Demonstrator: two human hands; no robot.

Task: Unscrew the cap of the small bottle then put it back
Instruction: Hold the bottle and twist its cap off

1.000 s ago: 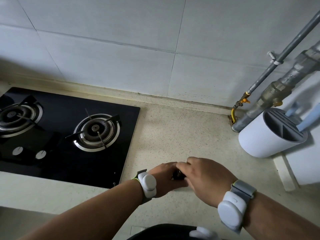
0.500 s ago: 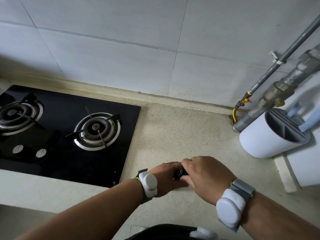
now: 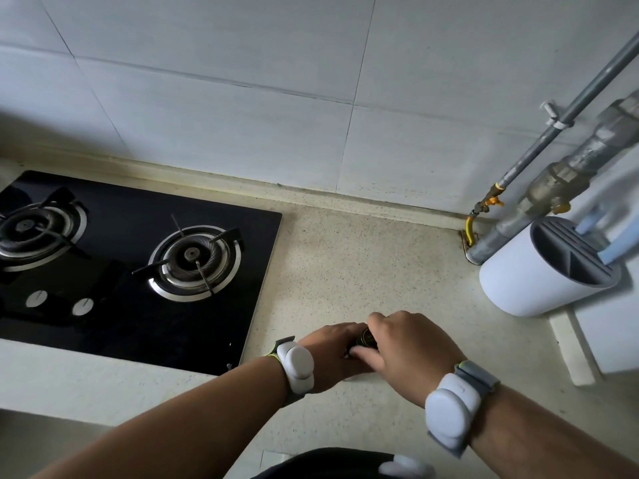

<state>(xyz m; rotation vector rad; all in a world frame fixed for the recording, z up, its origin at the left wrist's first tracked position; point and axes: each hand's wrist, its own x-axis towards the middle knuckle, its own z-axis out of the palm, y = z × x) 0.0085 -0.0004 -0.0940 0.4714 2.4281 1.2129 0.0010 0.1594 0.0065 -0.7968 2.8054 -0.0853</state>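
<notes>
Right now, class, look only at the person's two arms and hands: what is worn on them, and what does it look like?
Both forearms are bare, with no sleeves or gloves. The left wrist carries a rounded white pod on a grey strap with a yellow-green edge. The right wrist carries a larger rounded white pod on a woven grey band. No rings, cables or markings show.

- The left hand (image 3: 328, 354) is curled shut, knuckles turned away from the camera, its bare forearm stretched in from the lower left.
- The right hand (image 3: 408, 350) is arched over from the right, fingers bent downward and pinched together.
- The two hands are pressed together, thumbs nearly touching.
</notes>
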